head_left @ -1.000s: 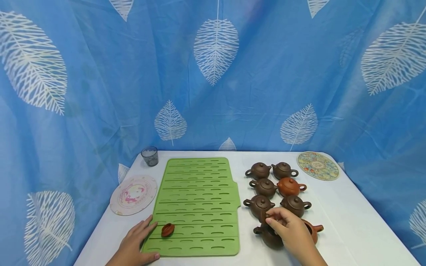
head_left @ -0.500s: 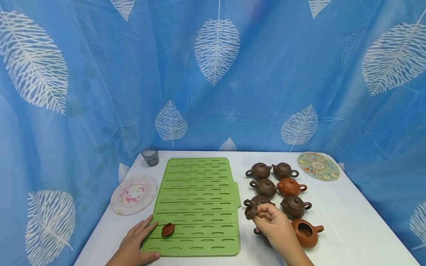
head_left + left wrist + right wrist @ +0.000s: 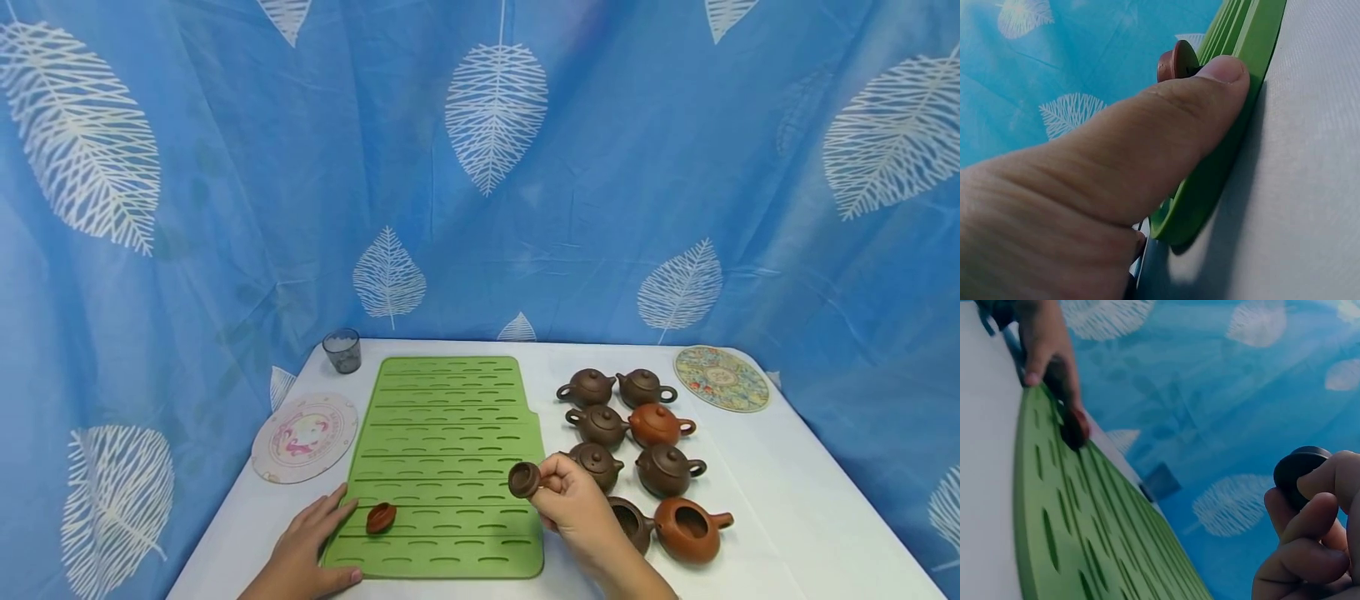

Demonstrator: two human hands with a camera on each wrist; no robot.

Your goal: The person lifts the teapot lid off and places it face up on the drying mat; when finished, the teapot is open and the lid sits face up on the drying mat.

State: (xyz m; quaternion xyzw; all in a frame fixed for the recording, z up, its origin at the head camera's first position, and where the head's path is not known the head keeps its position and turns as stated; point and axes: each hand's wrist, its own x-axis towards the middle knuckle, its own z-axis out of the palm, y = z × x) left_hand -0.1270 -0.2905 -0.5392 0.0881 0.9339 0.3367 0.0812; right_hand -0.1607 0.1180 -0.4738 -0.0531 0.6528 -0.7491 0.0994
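My right hand pinches a dark brown teapot lid, its hollow underside turned toward the head camera, above the right edge of the green drying mat. The same lid shows dark between thumb and fingers in the right wrist view. With fingers spread, my left hand rests on the mat's near left corner. Beside its fingertips a reddish-brown lid lies on the mat. A lidless dark brown teapot, partly hidden by my right wrist, stands next to a lidless reddish teapot.
Several lidded teapots stand in two columns right of the mat, one of them an orange-brown teapot. A patterned round coaster lies at the back right. On the left are a pink-and-white round plate and a grey glass.
My right hand has lifted the dark brown lid off its teapot and carried it left to the mat, uncovering the teapot's opening. The left hand has stayed in place.
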